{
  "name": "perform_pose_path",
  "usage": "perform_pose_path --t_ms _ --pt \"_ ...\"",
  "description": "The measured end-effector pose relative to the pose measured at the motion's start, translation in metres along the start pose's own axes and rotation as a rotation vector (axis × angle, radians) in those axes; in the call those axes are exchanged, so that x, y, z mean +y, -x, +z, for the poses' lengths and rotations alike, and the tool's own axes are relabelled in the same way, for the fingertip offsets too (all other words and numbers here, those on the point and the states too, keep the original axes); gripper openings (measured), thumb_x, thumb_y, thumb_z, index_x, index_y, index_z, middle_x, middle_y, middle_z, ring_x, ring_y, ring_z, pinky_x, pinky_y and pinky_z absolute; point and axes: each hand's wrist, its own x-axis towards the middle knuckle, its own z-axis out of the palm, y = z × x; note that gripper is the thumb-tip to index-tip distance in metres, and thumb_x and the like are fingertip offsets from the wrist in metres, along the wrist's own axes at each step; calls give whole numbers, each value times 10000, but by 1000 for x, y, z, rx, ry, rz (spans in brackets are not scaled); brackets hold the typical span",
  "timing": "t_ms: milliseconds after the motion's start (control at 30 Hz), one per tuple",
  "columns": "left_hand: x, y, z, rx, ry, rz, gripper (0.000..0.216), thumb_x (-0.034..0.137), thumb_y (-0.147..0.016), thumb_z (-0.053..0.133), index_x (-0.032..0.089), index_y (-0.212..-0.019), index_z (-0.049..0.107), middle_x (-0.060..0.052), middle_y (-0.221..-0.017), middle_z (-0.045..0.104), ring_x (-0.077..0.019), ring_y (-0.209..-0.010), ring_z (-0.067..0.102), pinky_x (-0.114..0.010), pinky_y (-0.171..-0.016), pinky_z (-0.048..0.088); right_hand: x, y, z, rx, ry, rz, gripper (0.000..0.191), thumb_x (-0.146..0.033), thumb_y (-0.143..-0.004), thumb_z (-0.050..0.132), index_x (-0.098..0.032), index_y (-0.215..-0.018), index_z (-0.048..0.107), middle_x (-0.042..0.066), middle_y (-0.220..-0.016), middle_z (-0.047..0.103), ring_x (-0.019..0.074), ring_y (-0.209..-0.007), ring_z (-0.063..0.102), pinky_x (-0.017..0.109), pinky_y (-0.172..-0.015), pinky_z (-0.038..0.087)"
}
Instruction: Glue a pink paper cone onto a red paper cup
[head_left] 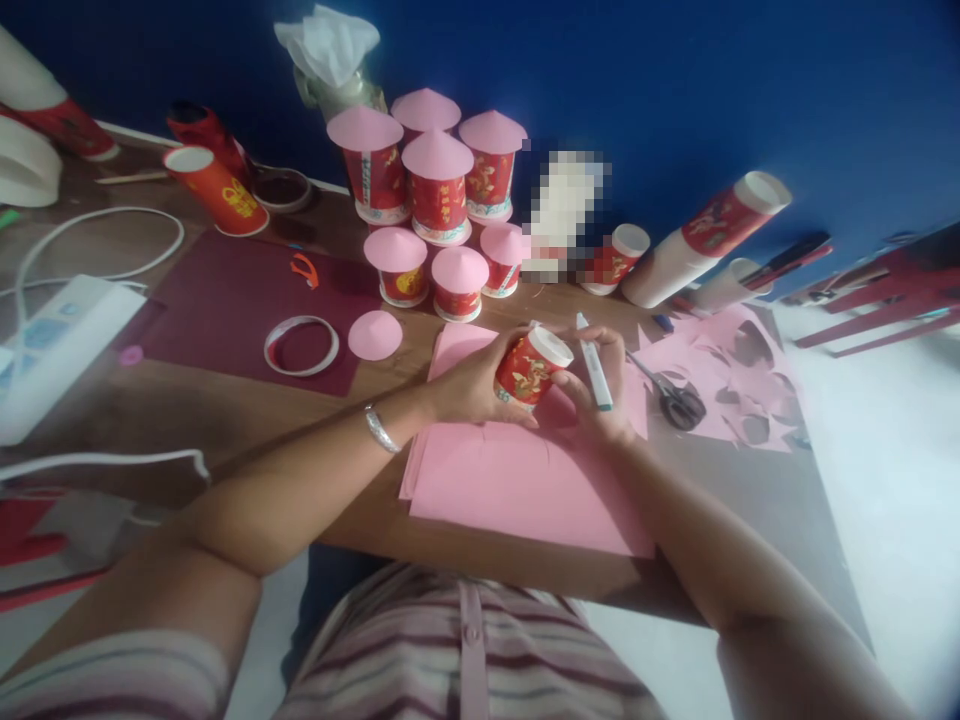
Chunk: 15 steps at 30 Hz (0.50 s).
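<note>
A small red paper cup (526, 375) with gold pictures and a white rim is held tilted over the pink paper (510, 490). My left hand (476, 385) is wrapped around the cup's side. In my right hand (604, 425) is a white marker (593, 362), caught between thumb and fingers. The right fingers also reach the cup's near side. Beneath both hands lies a stack of pink sheets, and a pink paper disc (375, 335) rests just left of it.
Several red cups topped with pink paper cones (438, 160) stand behind my hands. Scissors (679, 403) and cut pink scraps (739, 370) lie to the right. Leftward are a tape roll (301, 347), maroon sheet (217, 310), leaning cup (214, 190) and white power strip (64, 345).
</note>
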Motion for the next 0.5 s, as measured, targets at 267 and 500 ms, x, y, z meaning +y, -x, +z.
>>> perform_pose_path --t_ms 267,500 --pt "18 -6 -5 55 365 -141 801 471 -707 949 213 -1386 609 -159 -1240 754 -328 -1137 747 -453 -956 622 7 0 -3 -2 -66 37 499 -573 -913 782 -332 -1176 432 58 -1245 707 238 -1064 754 452 -904 652" --pt "0 -2 -9 124 451 -162 827 537 -737 918 235 -1424 572 -157 -1302 724 -321 -1223 713 -440 -1012 605 11 3 -5 -71 46 -97 686 -616 -770 903 -322 -1201 457 95 -1299 694 262 -1060 749 452 -854 655"
